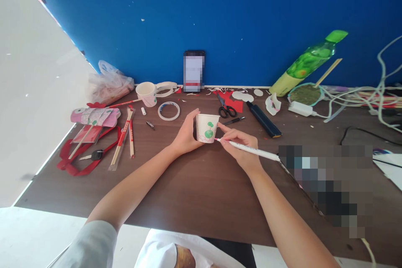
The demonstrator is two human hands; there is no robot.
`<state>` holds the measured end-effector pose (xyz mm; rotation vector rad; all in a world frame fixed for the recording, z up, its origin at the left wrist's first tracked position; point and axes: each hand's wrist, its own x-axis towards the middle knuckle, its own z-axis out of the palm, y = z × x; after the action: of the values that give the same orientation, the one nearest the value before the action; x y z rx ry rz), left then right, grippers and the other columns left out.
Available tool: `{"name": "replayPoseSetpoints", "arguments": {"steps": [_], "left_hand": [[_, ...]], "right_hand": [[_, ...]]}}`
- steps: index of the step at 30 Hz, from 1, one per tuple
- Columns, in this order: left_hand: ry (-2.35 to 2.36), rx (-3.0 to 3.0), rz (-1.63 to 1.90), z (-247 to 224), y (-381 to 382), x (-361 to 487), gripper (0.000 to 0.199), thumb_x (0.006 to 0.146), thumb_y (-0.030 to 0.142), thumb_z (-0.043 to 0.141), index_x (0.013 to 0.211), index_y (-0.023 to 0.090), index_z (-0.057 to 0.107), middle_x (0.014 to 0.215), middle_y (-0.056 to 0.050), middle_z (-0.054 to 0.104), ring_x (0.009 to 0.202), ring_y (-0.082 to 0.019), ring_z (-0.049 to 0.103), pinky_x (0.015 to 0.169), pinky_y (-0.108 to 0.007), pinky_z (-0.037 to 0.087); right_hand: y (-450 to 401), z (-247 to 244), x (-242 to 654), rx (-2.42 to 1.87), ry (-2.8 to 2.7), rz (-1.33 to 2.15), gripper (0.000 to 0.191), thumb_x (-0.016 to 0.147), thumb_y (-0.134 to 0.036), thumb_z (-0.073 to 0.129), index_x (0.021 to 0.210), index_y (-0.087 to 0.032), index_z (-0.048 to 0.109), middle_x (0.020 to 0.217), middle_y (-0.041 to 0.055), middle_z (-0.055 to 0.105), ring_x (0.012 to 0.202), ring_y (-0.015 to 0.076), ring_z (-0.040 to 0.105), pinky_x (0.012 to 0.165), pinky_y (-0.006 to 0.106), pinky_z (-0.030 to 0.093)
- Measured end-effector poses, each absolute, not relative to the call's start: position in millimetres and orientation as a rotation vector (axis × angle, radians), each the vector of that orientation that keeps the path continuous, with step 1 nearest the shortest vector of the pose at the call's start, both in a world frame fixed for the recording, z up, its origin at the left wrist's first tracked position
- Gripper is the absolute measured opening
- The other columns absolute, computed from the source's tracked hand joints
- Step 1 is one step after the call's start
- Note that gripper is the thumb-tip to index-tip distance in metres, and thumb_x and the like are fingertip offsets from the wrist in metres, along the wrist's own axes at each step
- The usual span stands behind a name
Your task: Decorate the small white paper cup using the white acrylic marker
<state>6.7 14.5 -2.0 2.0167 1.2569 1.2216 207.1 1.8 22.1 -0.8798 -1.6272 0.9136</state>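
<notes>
Behind brown table (201,192), blue wall (251,16)

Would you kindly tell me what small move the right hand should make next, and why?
Probably a short, light stroke of the pen on the cup: the right hand holds the pen with the pink tip close to the cup's lower side, while the left hand grips the cup.

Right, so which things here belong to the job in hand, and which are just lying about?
In use:
paper cup, in the left hand
white marker, in the right hand, tip by the cup

Seemingly just lying about:
scissors
tape roll
key
green bottle
phone, upright against the blue wall
</notes>
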Motion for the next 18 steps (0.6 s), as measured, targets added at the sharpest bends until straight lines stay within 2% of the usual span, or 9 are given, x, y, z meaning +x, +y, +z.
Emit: {"name": "replayPoseSetpoints", "arguments": {"steps": [3, 6, 10, 18], "left_hand": [[1.195, 2.103, 1.259, 0.0, 15.1, 5.7, 0.092, 0.069, 0.041, 0.078, 0.140, 0.020, 0.023, 0.145, -0.020, 0.039, 0.137, -0.033, 0.041, 0.114, -0.050, 0.035], [1.159, 2.148, 1.266, 0.7, 14.9, 4.9, 0.086, 0.072, 0.039, 0.077, 0.140, 0.022, 0.026, 0.146, -0.017, 0.039, 0.140, -0.032, 0.037, 0.116, -0.049, 0.032], [1.222, 2.060, 1.200, -3.6, 14.5, 4.4, 0.097, 0.067, 0.039, 0.081, 0.141, 0.021, 0.021, 0.152, -0.020, 0.030, 0.142, -0.033, 0.034, 0.115, -0.049, 0.034], [1.239, 1.990, 1.186, -10.1, 16.3, 5.5, 0.102, 0.062, 0.046, 0.082, 0.139, 0.022, 0.019, 0.153, -0.022, 0.027, 0.143, -0.034, 0.033, 0.114, -0.049, 0.034]], "right_hand": [[1.4, 23.7, 208.3, -0.975, -1.551, 0.923, 0.006, 0.076, -0.022, 0.070, 0.071, -0.023, 0.067, 0.082, 0.0063, 0.076, 0.109, 0.0300, 0.068, 0.088, 0.039, 0.056], [1.3, 24.6, 208.5, -0.975, -1.549, 0.945, 0.006, 0.073, -0.024, 0.074, 0.074, -0.023, 0.068, 0.081, 0.0065, 0.076, 0.105, 0.0300, 0.070, 0.085, 0.037, 0.057], [1.9, 25.8, 208.0, -0.870, -1.602, 0.938, 0.008, 0.070, -0.018, 0.074, 0.069, -0.023, 0.068, 0.072, 0.0040, 0.072, 0.106, 0.0307, 0.069, 0.086, 0.036, 0.057], [0.2, 26.1, 206.2, -0.874, -1.726, 0.792, 0.011, 0.069, -0.013, 0.071, 0.069, -0.023, 0.069, 0.075, 0.0047, 0.074, 0.109, 0.0308, 0.068, 0.088, 0.038, 0.056]]}}
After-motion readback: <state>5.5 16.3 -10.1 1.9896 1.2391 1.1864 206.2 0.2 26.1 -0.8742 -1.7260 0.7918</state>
